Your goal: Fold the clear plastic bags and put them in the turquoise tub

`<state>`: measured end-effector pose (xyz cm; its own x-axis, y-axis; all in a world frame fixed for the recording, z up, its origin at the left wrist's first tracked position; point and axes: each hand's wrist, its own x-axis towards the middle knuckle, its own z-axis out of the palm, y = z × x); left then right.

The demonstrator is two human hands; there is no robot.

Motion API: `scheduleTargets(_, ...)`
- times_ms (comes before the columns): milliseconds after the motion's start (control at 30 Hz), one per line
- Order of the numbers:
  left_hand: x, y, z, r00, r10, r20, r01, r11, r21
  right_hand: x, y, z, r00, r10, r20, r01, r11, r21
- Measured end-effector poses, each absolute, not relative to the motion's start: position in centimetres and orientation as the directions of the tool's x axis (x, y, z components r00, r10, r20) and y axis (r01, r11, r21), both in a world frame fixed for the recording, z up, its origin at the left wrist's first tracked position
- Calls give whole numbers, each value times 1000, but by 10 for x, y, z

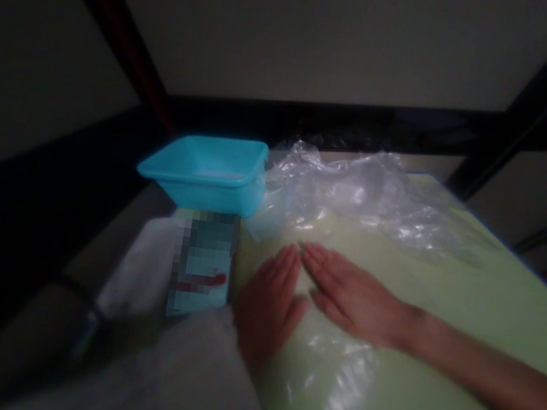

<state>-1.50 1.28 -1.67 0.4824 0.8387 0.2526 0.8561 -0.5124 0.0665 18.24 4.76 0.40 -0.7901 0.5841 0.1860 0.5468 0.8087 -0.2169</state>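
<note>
My left hand (270,305) lies palm down, fingers stretched out and held together, on a clear plastic sheet or bag (367,184). Just to its right, my right hand (352,293) rests flat on the same plastic, fingertips pointing to the left and almost meeting those of the left. Nothing shows in either hand. The plastic looks smooth around the hands and crumpled at the back; part of it hangs toward the front edge. Blur hides its exact outline.
The plastic covers part of a yellow-green tabletop (505,316) with a blue edge. A turquoise tub (205,189) stands at the back left. In front of it lies a pale blue flat item (213,301), partly pixelated, beside a whitish cloth-like thing (141,268). Dark frame bars and a pale wall rise behind.
</note>
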Motion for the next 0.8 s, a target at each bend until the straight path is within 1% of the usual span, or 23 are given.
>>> scheduleTargets(100,-15,13,-14,484,844,229,857,-510,68,181,46,-5,-795,574,196,534,815,-224)
scheduleTargets(300,-12,12,-11,461,870,175,877,-477,59,188,47,-9,-788,592,171,571,806,-156)
scheduleTargets(500,-10,12,-6,447,887,115,889,-455,57,199,52,-11,-783,583,217,566,812,-144)
scheduleTargets(633,-10,13,-3,439,895,76,894,-444,57,226,59,-11,-750,626,214,616,779,-118)
scheduleTargets(800,-13,13,-7,461,880,118,881,-469,57,264,68,-12,-660,722,206,722,686,-92)
